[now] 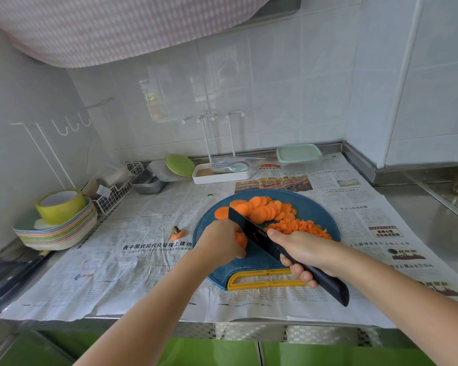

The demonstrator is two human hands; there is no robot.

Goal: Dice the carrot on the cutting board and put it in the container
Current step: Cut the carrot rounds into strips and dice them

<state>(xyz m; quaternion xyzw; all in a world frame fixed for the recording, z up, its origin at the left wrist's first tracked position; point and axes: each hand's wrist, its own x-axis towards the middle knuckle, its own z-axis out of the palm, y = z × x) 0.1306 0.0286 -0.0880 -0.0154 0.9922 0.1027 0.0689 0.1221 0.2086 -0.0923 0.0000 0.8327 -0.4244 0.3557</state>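
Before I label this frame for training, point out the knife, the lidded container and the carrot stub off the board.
knife (253, 232): head view, flat of the dark blade.
container (299, 153): head view, middle of its pale green lid.
carrot stub (178, 234): head view, its orange end.

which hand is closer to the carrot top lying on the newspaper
Left. The left hand holds carrot slices on the cutting board, just right of the carrot top; the right hand grips the knife farther right, beyond the blade.
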